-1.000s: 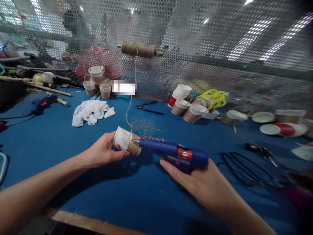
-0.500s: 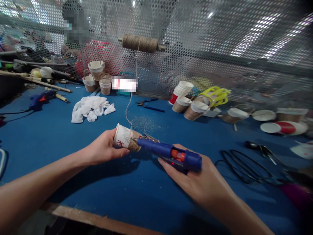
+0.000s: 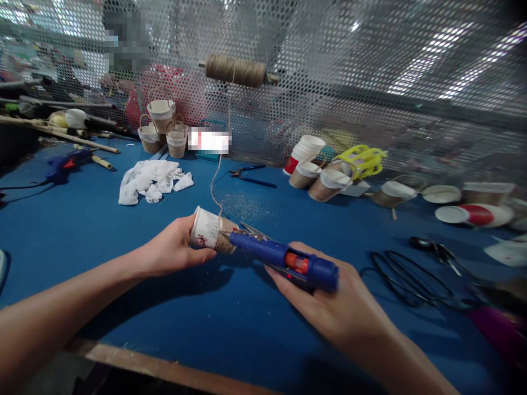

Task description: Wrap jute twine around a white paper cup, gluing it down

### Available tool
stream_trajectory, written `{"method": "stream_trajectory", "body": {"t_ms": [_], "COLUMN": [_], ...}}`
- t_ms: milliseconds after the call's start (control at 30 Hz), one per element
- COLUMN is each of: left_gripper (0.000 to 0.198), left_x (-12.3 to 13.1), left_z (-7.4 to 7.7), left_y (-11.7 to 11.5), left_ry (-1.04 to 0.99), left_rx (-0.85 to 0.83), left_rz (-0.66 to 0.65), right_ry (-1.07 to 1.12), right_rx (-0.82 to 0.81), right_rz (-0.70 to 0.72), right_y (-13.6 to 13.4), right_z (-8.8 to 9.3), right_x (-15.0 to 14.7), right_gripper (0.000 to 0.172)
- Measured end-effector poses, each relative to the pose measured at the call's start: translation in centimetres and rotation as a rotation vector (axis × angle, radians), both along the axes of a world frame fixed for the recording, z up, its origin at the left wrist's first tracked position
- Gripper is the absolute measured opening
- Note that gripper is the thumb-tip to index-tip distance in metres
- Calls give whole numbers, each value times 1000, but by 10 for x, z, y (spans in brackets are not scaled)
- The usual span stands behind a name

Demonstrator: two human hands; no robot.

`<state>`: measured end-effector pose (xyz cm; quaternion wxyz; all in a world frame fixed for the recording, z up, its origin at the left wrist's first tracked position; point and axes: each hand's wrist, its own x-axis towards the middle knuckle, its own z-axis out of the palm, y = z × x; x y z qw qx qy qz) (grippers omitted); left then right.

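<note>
My left hand (image 3: 180,247) is closed round a printed white paper cup (image 3: 205,229), tilted on its side with its rim to the left. Brown twine (image 3: 227,241) is wound about the cup's narrow end, and a loose strand runs up from it. In my right hand (image 3: 329,307) is a blue hot glue gun (image 3: 263,249), its nozzle at the edge of the wound twine. Thin metal blades (image 3: 252,228), like those of scissors, show behind the gun; my grip on them is hidden. The strand leads to a twine spool (image 3: 235,71) on the mesh.
Cutting pliers (image 3: 254,178) and crumpled white cloth (image 3: 150,181) lie on the blue table (image 3: 164,323). Twine-covered cup baskets (image 3: 160,129) stand at the back left, more cups (image 3: 325,184) at the right. A second glue gun (image 3: 66,164) lies left, a black cable (image 3: 411,280) right.
</note>
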<state>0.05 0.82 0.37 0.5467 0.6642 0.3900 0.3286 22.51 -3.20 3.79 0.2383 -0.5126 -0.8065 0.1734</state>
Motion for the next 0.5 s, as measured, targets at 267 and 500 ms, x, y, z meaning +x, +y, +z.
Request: {"method": "stream_trajectory", "body": {"t_ms": [267, 500], "left_gripper": [36, 31], "left_x": [0, 0], "left_z": [-2, 0], "left_y": [0, -2], "left_ry": [-5, 119], "left_rx": [2, 151], "left_rz": [4, 19], "right_ry": [-52, -44], "right_rx": [54, 18], "right_rz": [45, 5], "right_y": [-2, -5], "right_z": [2, 0], "right_x": [-1, 2], "right_gripper": [16, 12]}}
